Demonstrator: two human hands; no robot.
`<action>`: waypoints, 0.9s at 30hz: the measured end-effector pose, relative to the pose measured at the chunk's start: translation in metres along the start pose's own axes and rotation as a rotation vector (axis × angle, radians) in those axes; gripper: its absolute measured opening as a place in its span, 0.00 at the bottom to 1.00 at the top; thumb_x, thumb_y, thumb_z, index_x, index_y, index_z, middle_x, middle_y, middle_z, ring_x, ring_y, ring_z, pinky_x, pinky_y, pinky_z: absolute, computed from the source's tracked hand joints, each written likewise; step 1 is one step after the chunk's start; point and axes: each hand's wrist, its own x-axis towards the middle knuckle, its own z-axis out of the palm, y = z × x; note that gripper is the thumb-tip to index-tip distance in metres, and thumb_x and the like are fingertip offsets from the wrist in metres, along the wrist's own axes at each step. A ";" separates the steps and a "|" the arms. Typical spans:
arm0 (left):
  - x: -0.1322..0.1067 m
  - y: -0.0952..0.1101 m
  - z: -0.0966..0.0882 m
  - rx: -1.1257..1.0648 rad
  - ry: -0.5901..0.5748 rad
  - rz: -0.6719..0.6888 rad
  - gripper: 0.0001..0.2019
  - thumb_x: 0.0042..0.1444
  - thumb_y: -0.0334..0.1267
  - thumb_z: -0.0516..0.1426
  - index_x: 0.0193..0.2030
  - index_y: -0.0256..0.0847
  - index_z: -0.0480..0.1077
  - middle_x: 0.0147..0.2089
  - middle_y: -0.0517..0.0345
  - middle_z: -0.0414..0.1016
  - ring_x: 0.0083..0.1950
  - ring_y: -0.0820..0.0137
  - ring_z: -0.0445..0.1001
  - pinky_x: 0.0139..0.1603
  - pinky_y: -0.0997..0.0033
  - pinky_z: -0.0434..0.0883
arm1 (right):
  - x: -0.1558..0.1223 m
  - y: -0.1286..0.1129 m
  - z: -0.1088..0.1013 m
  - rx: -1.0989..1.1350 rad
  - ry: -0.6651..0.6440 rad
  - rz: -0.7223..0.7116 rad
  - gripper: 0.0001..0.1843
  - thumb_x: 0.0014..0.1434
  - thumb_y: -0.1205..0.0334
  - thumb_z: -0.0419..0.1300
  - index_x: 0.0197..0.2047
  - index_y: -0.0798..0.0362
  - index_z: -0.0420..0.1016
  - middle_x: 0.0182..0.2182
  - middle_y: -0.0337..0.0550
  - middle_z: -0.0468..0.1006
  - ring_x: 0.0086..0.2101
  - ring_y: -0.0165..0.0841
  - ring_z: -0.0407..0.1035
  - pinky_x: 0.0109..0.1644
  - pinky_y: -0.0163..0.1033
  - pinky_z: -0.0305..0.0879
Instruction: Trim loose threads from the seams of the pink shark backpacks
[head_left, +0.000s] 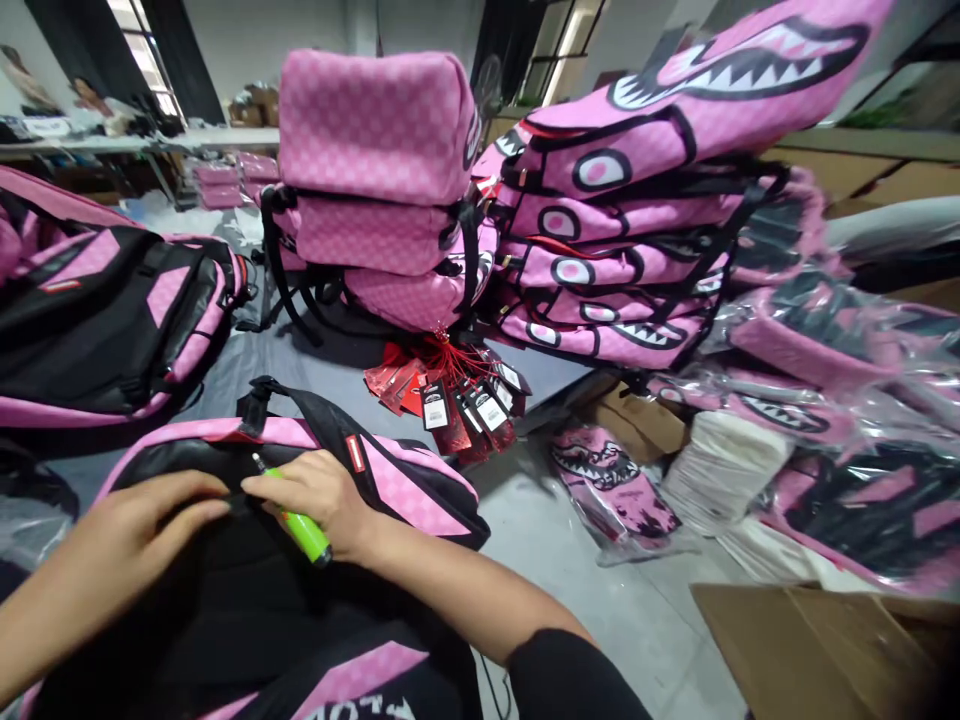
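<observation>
Green pen-like tool (306, 535) in right hand (326, 495)

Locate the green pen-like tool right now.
Head view, left of centre and below mid-height: the green tool is in the right hand, over the nearest pink-and-black backpack, just right of the left hand.

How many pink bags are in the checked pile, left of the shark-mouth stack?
3 visible: the top bag, the middle bag and the bottom bag, piled one on another. Others may be hidden behind.
</observation>
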 end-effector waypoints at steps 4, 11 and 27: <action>0.029 -0.017 -0.004 0.126 0.154 0.090 0.26 0.62 0.45 0.54 0.66 0.50 0.59 0.70 0.48 0.64 0.70 0.51 0.63 0.68 0.47 0.62 | -0.002 0.004 0.018 -0.043 0.058 -0.003 0.17 0.70 0.59 0.51 0.56 0.53 0.75 0.35 0.37 0.83 0.35 0.26 0.75 0.46 0.34 0.69; 0.083 -0.037 0.039 0.274 -0.012 0.188 0.31 0.60 0.43 0.54 0.69 0.37 0.58 0.64 0.37 0.70 0.60 0.46 0.73 0.54 0.49 0.71 | -0.014 -0.010 0.031 -0.154 -0.128 -0.053 0.15 0.67 0.57 0.56 0.53 0.48 0.76 0.22 0.31 0.71 0.27 0.28 0.71 0.36 0.40 0.64; 0.075 0.011 0.041 0.353 -0.150 0.168 0.41 0.63 0.39 0.49 0.76 0.37 0.28 0.71 0.28 0.58 0.64 0.42 0.68 0.56 0.47 0.66 | -0.018 0.004 0.027 0.080 -0.151 0.064 0.28 0.61 0.40 0.60 0.52 0.55 0.75 0.32 0.41 0.82 0.33 0.31 0.77 0.43 0.39 0.69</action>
